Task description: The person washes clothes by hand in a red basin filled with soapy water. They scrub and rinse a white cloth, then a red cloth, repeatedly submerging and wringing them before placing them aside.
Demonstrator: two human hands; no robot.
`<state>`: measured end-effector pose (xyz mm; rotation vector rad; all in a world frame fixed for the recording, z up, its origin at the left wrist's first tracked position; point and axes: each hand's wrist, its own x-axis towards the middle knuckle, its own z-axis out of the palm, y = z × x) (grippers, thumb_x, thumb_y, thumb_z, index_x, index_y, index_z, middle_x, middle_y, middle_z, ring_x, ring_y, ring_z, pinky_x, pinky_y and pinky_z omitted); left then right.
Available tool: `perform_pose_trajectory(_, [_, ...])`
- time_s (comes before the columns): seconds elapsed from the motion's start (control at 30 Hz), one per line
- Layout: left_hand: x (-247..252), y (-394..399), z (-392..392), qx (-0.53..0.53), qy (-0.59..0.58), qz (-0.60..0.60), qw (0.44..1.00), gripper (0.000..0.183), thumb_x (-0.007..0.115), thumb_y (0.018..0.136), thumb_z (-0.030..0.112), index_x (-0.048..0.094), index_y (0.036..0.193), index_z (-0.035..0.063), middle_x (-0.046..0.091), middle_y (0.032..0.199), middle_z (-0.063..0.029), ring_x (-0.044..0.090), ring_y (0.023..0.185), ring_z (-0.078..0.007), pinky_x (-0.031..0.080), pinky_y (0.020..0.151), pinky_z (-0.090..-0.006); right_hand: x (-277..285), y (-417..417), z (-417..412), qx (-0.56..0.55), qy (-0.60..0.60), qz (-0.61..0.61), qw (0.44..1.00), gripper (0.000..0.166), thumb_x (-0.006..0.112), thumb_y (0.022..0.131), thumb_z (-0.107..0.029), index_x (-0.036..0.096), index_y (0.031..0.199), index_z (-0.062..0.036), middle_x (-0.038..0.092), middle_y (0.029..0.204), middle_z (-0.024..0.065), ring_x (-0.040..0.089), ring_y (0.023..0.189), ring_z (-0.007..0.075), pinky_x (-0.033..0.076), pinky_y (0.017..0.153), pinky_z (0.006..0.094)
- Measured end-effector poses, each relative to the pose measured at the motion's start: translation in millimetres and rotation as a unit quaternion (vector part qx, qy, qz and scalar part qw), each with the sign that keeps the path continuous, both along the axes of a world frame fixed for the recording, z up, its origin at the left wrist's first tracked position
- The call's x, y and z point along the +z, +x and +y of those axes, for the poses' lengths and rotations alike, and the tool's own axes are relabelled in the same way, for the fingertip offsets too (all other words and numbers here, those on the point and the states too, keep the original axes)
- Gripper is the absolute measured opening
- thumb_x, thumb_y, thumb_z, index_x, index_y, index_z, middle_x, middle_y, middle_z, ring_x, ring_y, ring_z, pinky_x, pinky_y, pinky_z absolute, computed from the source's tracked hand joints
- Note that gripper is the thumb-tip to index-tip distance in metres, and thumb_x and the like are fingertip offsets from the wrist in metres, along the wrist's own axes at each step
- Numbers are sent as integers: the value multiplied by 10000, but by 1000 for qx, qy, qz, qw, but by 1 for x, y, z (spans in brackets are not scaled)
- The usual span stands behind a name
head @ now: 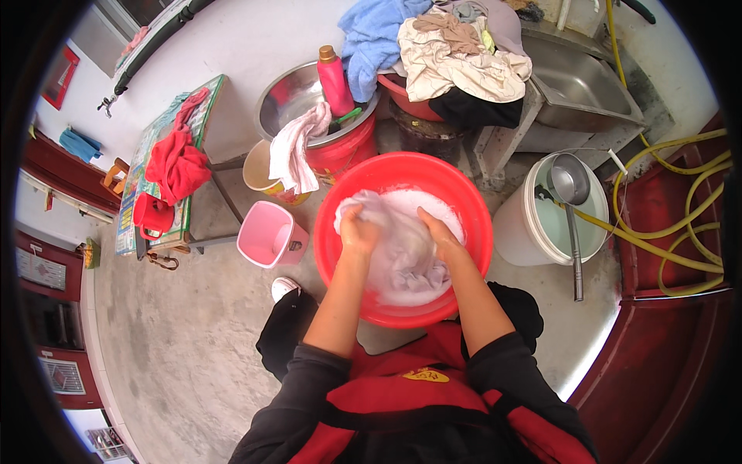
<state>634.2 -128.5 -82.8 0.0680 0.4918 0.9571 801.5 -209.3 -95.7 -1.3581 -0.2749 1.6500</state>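
A wide red plastic basin (406,322) stands before me, with white suds (449,211) inside. In it lies a wet, pale whitish-lilac cloth (400,261), bunched and partly blurred by motion. My left hand (356,229) grips the cloth near the basin's left side, thumb on top. My right hand (439,235) holds it from the other side, its thumb pointing up and away from me. Most of the fingers of both hands are hidden beneath the cloth or blurred.
Left of the basin are a pink bin (264,232) and a table with a red mug (153,216). Beyond stands a steel bowl (278,75) with a pink bottle (335,81). A clothes heap (464,58) adjoins a sink (574,75). Right: a white bucket (516,232), ladle (571,180), yellow hose (643,235).
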Motion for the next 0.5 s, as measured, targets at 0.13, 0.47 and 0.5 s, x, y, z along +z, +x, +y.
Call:
perform_pose_trajectory(0.13, [-24,10,-37,-122,-135,116,976,311,459,854,219,535,1091,31,582,1068,-123,530,1035,-288,382,962,-445,48,-17,-6,24,115,-219,969,374,595,785,-252,566,1058,2,615,1002,129,584,912,237,457,792,347])
perform_pose_trajectory(0.47, [-38,36,-51,-147,-64,-13,987,343,409,896,294,527,1111,54,587,1066,-112,566,977,-273,450,878,-419,61,-37,-10,76,61,-597,797,302,575,751,-272,511,966,-69,611,743,204,588,731,399,453,642,483])
perform_pose_trajectory(0.5, [-27,39,-54,-154,-68,21,986,343,389,904,310,521,1112,70,582,1064,-102,564,969,-257,461,851,-397,49,-23,-7,68,11,-590,804,321,574,747,-280,501,988,-80,608,739,206,587,735,400,450,648,488])
